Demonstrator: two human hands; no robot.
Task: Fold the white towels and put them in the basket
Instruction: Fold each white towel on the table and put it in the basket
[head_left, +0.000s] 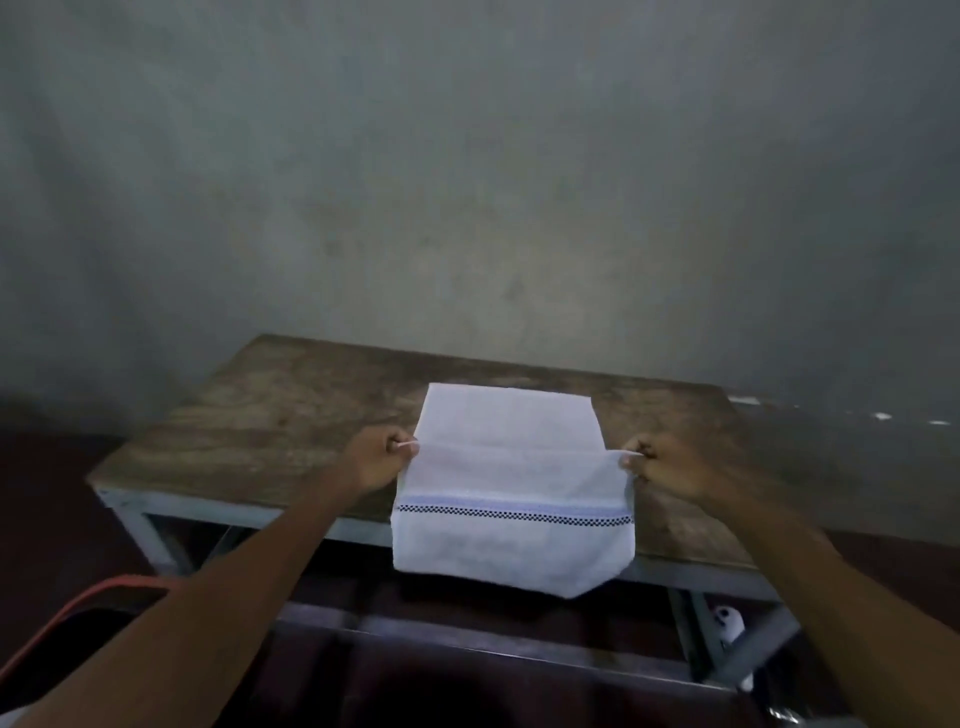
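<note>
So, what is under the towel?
The towel lies with its far half on the table; the near half hangs past the edge. The tabletop it covers is hidden.

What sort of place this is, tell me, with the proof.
Probably a plain utility or work room: a bare grey wall, a worn wooden tabletop on a grey metal frame, and a white towel with a blue stripe.

Single view: a head-worn wide-angle camera looks forward and down across the table (291, 415) from its near edge, close in. The wall (467, 156) behind the far edge fills the upper half of the frame. The left hand (382, 460) and right hand (670, 467), each pinching the towel (514, 540), lie just below centre; both forearms (208, 597) enter from the bottom corners
</note>
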